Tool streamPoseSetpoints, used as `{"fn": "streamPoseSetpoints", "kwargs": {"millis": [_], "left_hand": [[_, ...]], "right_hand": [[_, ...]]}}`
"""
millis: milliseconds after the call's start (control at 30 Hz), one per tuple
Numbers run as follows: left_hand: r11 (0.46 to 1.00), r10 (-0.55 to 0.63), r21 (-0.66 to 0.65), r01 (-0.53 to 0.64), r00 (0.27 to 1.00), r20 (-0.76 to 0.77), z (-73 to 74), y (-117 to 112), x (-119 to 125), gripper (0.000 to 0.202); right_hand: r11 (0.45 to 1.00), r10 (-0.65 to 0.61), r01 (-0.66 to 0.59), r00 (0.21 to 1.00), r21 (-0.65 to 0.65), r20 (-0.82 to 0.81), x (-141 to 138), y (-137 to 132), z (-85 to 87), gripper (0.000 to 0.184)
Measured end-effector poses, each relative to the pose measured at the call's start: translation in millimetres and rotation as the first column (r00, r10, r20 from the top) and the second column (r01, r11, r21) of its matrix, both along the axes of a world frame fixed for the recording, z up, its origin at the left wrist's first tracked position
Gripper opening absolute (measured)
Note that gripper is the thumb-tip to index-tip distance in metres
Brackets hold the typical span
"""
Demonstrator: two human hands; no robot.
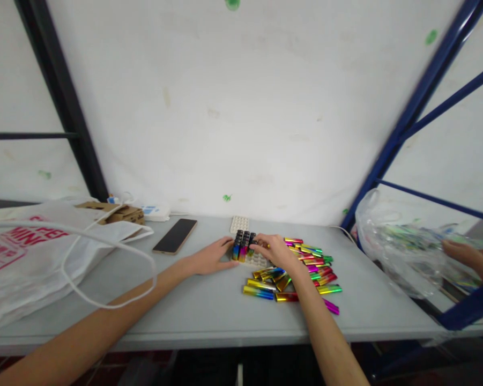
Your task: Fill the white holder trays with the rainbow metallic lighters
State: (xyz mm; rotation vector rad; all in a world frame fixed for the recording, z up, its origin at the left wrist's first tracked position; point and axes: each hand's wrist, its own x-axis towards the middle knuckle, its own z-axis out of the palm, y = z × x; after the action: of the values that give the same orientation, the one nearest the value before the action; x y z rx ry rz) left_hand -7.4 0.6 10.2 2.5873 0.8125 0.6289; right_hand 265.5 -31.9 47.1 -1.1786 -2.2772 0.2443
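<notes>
A person's right hand bends its fingers over the black ends of a row of shiny tubes, its grip narrow, though whether it holds one cannot be told. The left hand, thumb and fingers spread apart, rests at the row's left side, its fingertips just beside the tubes. Beneath the right hand lies a pale, bumpy tray on which the tubes stand; a second pale tray lies just beyond the row. To the right of the right hand and under its forearm spreads a heap of loose metallic tubes in gold, red, green, blue and magenta.

Left of the left hand, a white bag bears red print, its letters "MIN" readable and the rest too blurred. A white cable loops across the bag and close to the left forearm. Nearer that hand lies a dark-screened phone, with a cardboard box and a white power strip behind; the strip's blue-marked label is too small to read. Well to the right of the right hand, past a blue post, a co-worker's hand is beside a clear plastic bag.
</notes>
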Motion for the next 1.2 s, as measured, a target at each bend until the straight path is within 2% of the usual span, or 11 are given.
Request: {"fn": "streamPoseSetpoints", "kwargs": {"millis": [67, 200, 367, 433, 533, 600, 667, 800, 967, 1067, 1200], "left_hand": [[1.0, 0.008, -0.009, -0.008, 1.0, -0.005, 0.9, -0.8, 0.2, 0.062], [0.999, 0.035, -0.037, -0.036, 0.999, -0.032, 2.6, -2.1, 0.7, 0.064], [0.999, 0.043, -0.028, -0.044, 0.997, -0.06, 3.8, -2.4, 0.7, 0.064], [0.998, 0.048, -0.027, -0.051, 0.996, -0.078, 3.6, -1.7, 0.2, 0.064], [0.998, 0.051, -0.032, -0.054, 0.995, -0.09, 2.5, 0.2, -1.2, 0.066], [0.998, 0.048, -0.027, -0.05, 0.996, -0.079, 1.7, 1.5, -2.0, 0.066], [0.998, 0.051, -0.022, -0.052, 0.996, -0.069, 0.6, 2.7, -2.4, 0.066], [0.997, 0.064, -0.025, -0.067, 0.995, -0.08, -2.3, 4.4, -2.0, 0.067], [0.998, 0.061, -0.016, -0.063, 0.996, -0.064, -3.0, 3.7, -1.6, 0.066], [0.998, 0.054, -0.015, -0.055, 0.997, -0.054, -1.0, 2.1, -1.9, 0.065], [0.998, 0.059, -0.028, -0.061, 0.996, -0.071, 1.6, 0.5, -2.1, 0.066]], "right_hand": [[0.999, -0.029, 0.029, 0.999, -0.016, 0.02, -0.1, 1.4, -0.2, 0.025], [0.98, -0.198, 0.2, 0.975, -0.007, 0.102, -1.8, 5.2, -4.4, 0.034], [0.989, -0.137, 0.138, 0.99, 0.06, -0.015, 4.8, 2.8, -0.3, 0.045], [0.961, -0.169, 0.193, 0.977, 0.197, -0.129, 14.6, -0.4, 11.8, 0.05], [0.85, -0.272, 0.384, 0.906, 0.36, -0.325, 36.0, -7.7, 39.3, 0.049], [0.816, -0.296, 0.437, 0.878, 0.378, -0.376, 52.7, -13.9, 57.3, 0.04], [0.816, -0.323, 0.442, 0.883, 0.373, -0.341, 70.2, -19.6, 69.1, 0.03], [0.86, -0.385, 0.413, 0.911, 0.299, -0.149, 105.7, -20.5, 65.6, 0.022], [0.922, -0.385, 0.371, 0.912, 0.112, 0.143, 140.1, 15.1, 31.1, 0.022], [0.927, -0.348, 0.372, 0.901, -0.049, 0.259, 149.4, 44.8, 15.6, 0.023], [0.898, -0.272, 0.355, 0.912, -0.261, 0.307, 152.0, 68.9, 10.6, 0.031]]}}
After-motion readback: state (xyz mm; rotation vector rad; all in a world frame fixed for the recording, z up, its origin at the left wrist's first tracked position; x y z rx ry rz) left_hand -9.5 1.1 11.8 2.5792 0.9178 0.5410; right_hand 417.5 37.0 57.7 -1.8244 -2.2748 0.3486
